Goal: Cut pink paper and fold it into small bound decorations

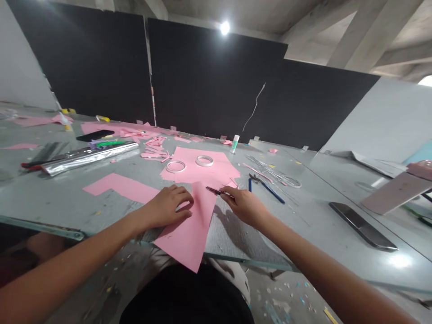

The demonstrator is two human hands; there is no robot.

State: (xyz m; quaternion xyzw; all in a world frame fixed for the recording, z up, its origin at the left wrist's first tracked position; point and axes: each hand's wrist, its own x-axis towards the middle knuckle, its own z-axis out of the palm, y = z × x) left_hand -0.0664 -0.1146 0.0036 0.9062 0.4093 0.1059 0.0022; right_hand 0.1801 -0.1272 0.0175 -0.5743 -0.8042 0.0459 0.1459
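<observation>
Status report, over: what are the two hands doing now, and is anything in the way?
Left hand flat on pink paper sheet. Right hand pinching small dark tool at sheet's far edge. Blue-handled pliers lie beyond, apart from sheet.

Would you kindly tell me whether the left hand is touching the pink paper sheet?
Touching: the head view shows the left hand resting on the pink paper sheet.

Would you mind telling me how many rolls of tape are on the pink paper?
2: one white tape roll on the left of the pink paper, another just right of it.
</observation>
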